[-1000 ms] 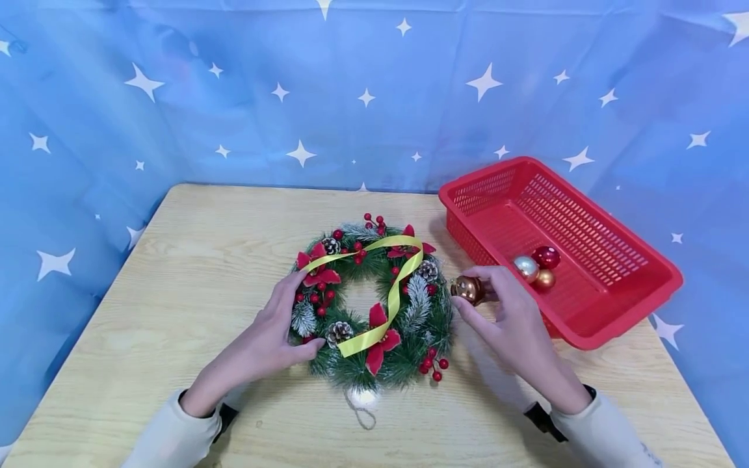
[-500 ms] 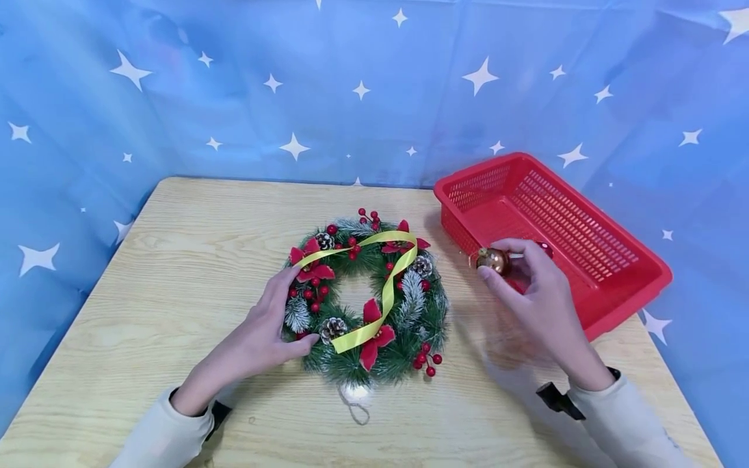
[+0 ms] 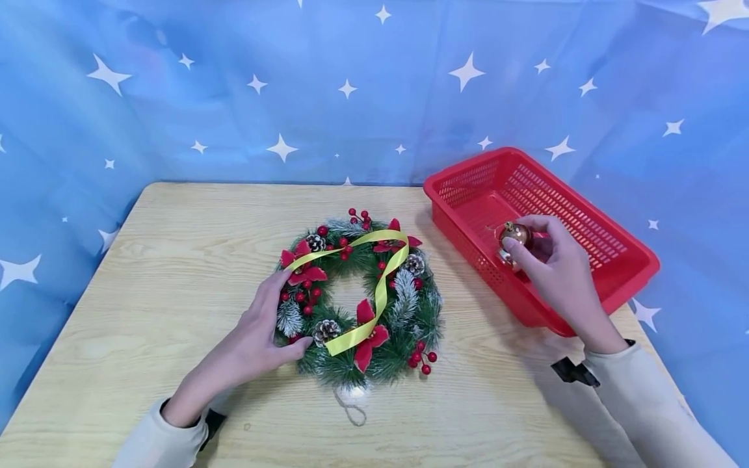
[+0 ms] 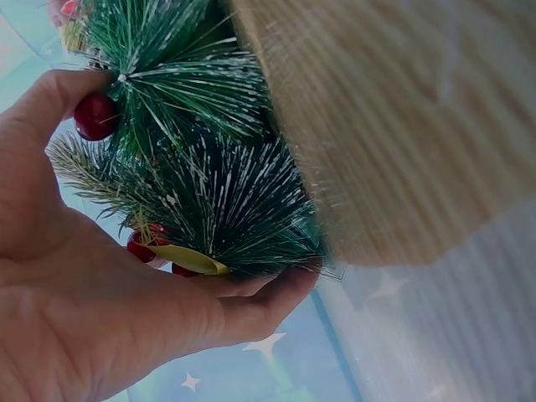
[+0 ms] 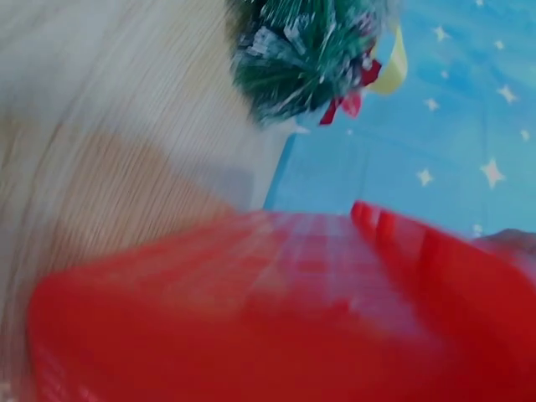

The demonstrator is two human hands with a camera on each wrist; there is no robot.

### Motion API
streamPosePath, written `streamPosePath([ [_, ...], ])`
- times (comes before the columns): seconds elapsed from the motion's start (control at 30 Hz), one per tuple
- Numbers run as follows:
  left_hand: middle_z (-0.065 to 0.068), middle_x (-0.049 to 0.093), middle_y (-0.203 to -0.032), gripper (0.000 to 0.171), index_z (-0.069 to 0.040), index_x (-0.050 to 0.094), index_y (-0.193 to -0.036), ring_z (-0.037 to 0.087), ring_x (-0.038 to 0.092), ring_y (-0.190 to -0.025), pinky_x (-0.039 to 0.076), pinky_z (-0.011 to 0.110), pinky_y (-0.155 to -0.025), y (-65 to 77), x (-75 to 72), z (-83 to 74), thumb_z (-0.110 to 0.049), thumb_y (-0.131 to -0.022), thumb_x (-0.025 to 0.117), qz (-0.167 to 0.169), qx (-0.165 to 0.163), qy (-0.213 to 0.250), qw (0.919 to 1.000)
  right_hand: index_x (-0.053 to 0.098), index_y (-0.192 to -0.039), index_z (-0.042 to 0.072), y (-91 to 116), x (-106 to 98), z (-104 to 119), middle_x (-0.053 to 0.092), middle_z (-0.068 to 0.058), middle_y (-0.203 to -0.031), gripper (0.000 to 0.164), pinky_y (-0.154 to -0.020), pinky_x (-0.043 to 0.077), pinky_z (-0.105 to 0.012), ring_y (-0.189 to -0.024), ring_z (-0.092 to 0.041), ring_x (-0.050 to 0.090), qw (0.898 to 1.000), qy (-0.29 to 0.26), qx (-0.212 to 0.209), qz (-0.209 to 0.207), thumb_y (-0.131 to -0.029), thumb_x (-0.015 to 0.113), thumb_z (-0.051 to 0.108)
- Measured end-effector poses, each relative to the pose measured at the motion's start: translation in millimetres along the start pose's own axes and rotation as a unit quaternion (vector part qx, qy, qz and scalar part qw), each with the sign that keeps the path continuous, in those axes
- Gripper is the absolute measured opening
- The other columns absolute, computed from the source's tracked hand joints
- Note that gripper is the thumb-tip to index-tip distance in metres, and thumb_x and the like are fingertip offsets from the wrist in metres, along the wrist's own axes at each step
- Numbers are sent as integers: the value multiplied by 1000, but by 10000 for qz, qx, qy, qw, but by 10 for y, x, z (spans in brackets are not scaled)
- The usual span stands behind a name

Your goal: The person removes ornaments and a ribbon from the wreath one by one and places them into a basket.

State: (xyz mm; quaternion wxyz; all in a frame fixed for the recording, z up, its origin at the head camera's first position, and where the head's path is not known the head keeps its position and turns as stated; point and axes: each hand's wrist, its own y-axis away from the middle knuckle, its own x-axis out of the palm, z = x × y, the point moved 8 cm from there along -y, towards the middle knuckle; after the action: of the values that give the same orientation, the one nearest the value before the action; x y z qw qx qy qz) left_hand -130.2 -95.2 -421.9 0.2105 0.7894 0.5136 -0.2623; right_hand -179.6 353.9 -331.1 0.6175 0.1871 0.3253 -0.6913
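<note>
A green Christmas wreath [image 3: 424, 315] with red flowers, berries and pinecones lies flat on the table. A yellow ribbon [image 3: 381, 294] is draped loosely across its top. My left hand [image 3: 257, 341] grips the wreath's left side, thumb at the front and fingers farther back; the left wrist view shows them around the green needles [image 4: 226, 193]. Over the red basket [image 3: 450, 227], my right hand [image 3: 564, 276] pinches a shiny bronze Christmas ball [image 3: 519, 234] between thumb and fingers. Below it a silvery ball [image 3: 506, 256] shows partly; the hand hides what else lies there.
The basket stands at the table's right side, its rim [image 5: 251, 226] large and blurred in the right wrist view. A string loop [image 3: 353, 414] lies in front of the wreath. A blue cloth [image 3: 328, 84] with white stars hangs behind the wooden table [image 3: 175, 260].
My right hand has carried the bronze ball from the wreath's right edge rightward and back, over the basket. The left hand has stayed on the wreath. The head view has shifted slightly.
</note>
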Motion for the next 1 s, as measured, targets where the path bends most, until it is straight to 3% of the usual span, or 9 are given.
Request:
streamPosePath([
  [0.3,18,11,-178,116,-17,4,-176,50,23,-159,34,78,-113,0,-9,-9,-36,-94,85,-52,96,-36,9999,56,-146,4,-106,-100,-302,63,-16,-133,49,-85,44,-3,-107,-4,58,9986,462,270,-45,-108,71,30],
  [0.47,18,14,-177,116,-14,6,-175,50,25,-158,34,77,-113,-6,-11,-27,-33,-93,86,-101,180,-58,9998,55,-148,3,-158,-168,-453,63,-20,-135,51,-80,44,-5,-112,-18,60,9959,779,447,143,-110,67,36],
  [0.63,18,14,-177,116,-15,7,-176,51,26,-158,35,77,-113,-4,-10,-28,-33,-93,86,-95,148,-55,9998,55,-148,1,-197,-220,-576,61,-24,-137,53,-72,44,-11,-110,-31,58,9916,1064,609,408,-111,65,37],
  [1.0,21,14,-176,115,-13,7,-175,55,28,-155,35,79,-111,0,-9,-38,-32,-93,85,-110,167,-83,9998,52,-141,-4,-241,-254,-799,59,-30,-130,55,-75,52,-37,-113,-46,55,9781,1379,1073,1127,-108,70,36],
])
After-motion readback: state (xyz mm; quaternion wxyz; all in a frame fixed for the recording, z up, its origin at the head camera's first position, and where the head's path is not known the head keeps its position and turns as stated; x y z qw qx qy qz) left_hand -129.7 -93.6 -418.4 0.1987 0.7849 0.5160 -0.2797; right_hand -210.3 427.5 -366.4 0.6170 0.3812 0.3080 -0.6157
